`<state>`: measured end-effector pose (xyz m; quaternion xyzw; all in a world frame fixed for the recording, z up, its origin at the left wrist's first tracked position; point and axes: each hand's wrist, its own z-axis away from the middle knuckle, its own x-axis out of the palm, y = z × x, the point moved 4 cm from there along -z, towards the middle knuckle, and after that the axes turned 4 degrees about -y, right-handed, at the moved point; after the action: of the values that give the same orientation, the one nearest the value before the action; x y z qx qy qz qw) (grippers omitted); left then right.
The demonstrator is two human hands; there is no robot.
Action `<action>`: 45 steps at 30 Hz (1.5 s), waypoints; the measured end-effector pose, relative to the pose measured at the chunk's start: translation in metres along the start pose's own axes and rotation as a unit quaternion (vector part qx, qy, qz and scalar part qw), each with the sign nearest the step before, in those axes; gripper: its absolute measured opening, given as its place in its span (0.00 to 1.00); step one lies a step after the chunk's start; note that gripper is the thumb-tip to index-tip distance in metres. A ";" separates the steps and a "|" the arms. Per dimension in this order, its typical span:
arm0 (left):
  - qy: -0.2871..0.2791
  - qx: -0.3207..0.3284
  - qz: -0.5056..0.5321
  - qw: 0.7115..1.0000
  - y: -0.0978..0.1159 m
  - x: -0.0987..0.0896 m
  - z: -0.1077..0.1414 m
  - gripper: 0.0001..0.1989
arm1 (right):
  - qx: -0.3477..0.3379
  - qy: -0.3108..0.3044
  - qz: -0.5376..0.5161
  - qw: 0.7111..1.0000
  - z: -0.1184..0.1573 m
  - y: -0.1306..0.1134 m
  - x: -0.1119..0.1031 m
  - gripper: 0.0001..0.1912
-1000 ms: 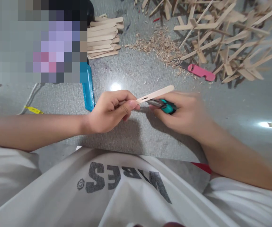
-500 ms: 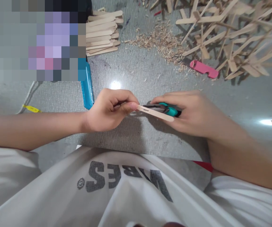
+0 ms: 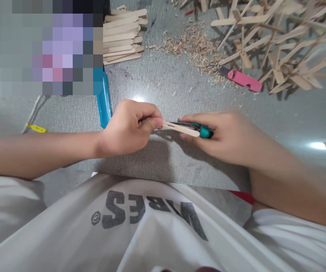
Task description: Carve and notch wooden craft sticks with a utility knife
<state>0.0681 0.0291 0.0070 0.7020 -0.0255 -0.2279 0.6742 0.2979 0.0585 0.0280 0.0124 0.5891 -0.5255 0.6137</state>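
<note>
My left hand (image 3: 136,128) pinches one end of a flat wooden stick (image 3: 185,130) between thumb and fingers. A small dark slot shows in the stick close to my fingertips. My right hand (image 3: 219,134) is wrapped round a tool with teal handles (image 3: 205,131) and dark metal jaws, which look like pliers. The metal part lies just behind the stick and points toward my left hand. Whether its tip touches the stick I cannot tell.
A stack of wooden sticks (image 3: 123,36) lies at the upper left, beside a blue holder (image 3: 104,100). Wood shavings (image 3: 199,49) and a pink cutter (image 3: 244,80) are further back. Joined sticks (image 3: 281,45) pile up at the upper right. A cable has a yellow tag (image 3: 37,128).
The stick has shifted slightly left and up with my left hand, and it lies at a flatter angle. My right hand and the tool have moved slightly left.
</note>
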 end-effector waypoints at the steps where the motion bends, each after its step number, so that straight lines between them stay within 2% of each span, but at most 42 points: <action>1: -0.006 -0.034 0.036 0.999 -0.002 0.001 0.000 0.12 | -0.003 0.014 0.007 1.000 0.000 0.000 0.002 0.11; 4: -0.039 -0.109 0.155 0.981 -0.008 0.007 -0.002 0.13 | -0.033 0.102 0.066 0.992 -0.001 0.002 0.007 0.14; 6: -0.047 -0.124 0.193 0.972 -0.010 0.009 -0.002 0.13 | -0.043 0.150 0.117 0.981 -0.001 0.005 0.009 0.15; 8: -0.048 -0.123 0.193 0.972 -0.011 0.009 -0.003 0.12 | -0.046 0.158 0.141 0.976 -0.002 0.007 0.009 0.16; 13: -0.033 -0.069 0.101 0.992 -0.003 0.004 -0.006 0.12 | -0.067 0.088 0.106 0.988 0.000 0.004 -0.002 0.16; 16: -0.047 -0.030 0.038 0.998 0.003 0.002 -0.007 0.12 | -0.082 0.034 0.053 0.995 0.003 0.002 -0.006 0.16; 19: -0.068 0.004 0.005 0.998 0.006 0.001 -0.006 0.12 | -0.054 -0.011 0.003 0.998 0.003 0.003 -0.005 0.19; 22: -0.063 0.015 -0.025 0.998 0.007 0.000 -0.003 0.12 | -0.004 -0.043 -0.033 0.999 0.003 0.000 -0.002 0.20; 27: -0.036 -0.023 -0.034 0.999 0.008 0.000 0.001 0.13 | 0.051 -0.047 -0.020 0.997 0.003 -0.006 0.000 0.20; 33: -0.068 -0.047 -0.030 0.996 0.009 0.000 -0.004 0.12 | 0.026 -0.018 0.002 0.999 0.004 0.000 0.002 0.16; 37: -0.099 -0.041 -0.077 0.991 0.010 -0.001 -0.006 0.13 | 0.028 -0.058 0.009 0.998 0.002 -0.002 0.003 0.13; 41: -0.086 -0.038 -0.091 0.991 0.011 -0.002 -0.005 0.15 | 0.049 -0.075 0.002 0.996 0.001 -0.006 0.003 0.11; 45: -0.082 -0.059 -0.035 0.994 0.009 -0.002 -0.005 0.14 | 0.061 -0.052 0.008 0.997 0.000 -0.002 0.003 0.15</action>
<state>0.0703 0.0340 0.0159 0.6403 -0.0425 -0.3094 0.7017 0.2960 0.0552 0.0271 0.0267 0.5234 -0.5555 0.6455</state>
